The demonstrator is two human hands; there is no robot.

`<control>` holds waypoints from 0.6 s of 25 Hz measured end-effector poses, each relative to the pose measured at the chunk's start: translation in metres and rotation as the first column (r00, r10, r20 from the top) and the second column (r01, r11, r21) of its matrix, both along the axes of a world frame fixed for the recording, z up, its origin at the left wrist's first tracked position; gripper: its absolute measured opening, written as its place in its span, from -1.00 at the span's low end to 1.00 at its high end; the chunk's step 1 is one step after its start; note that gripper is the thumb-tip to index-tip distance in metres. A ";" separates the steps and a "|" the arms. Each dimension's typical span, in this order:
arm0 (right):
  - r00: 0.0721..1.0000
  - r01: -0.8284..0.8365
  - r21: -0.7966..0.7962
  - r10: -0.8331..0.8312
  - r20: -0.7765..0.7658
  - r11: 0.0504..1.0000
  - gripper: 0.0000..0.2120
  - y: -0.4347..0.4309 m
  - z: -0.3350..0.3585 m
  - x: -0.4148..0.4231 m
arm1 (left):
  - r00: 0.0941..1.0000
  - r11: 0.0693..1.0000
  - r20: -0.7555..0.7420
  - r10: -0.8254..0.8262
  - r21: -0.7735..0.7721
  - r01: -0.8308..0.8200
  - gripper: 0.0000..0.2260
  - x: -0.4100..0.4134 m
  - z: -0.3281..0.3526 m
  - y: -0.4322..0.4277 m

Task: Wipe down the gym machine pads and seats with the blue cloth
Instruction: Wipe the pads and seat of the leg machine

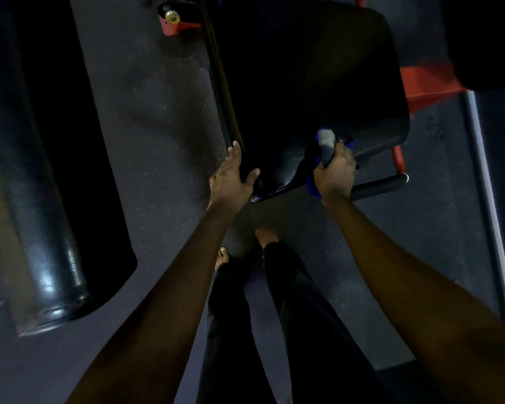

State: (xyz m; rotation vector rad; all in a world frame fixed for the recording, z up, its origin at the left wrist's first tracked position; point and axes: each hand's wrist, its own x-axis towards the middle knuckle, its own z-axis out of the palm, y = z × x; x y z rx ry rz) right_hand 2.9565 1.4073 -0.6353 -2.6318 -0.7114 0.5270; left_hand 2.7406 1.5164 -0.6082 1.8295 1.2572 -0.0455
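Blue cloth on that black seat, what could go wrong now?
The blue cloth is bunched in the right hand, so it might miss parts of the seat. The bare feet stand close to the seat's near edge and could bump the red frame. The dim light may hide dirty spots.

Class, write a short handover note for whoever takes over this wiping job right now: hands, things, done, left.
Left hand: open, resting on the near left corner of the seat.
Right hand: grips the blue cloth at the seat's near right edge.
Done: cannot tell how much of the seat is wiped.
Left: probably finish the seat, then the long black pad on the left.
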 end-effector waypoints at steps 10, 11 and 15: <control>0.961 -0.221 -0.130 0.194 -0.198 0.967 -0.66 0.000 0.074 0.022 | 0.971 0.985 -0.207 -0.117 0.102 0.141 -0.42 -0.006 0.105 0.024; 0.955 -0.234 -0.101 0.209 -0.210 0.967 -0.66 0.002 0.085 0.020 | 0.969 0.979 -0.223 -0.108 0.146 0.142 -0.45 -0.007 0.124 0.026; 0.912 -0.339 0.067 0.345 -0.220 0.939 -0.65 0.016 0.119 0.009 | 0.973 0.927 -0.194 -0.128 0.326 0.187 -0.52 -0.012 0.189 0.016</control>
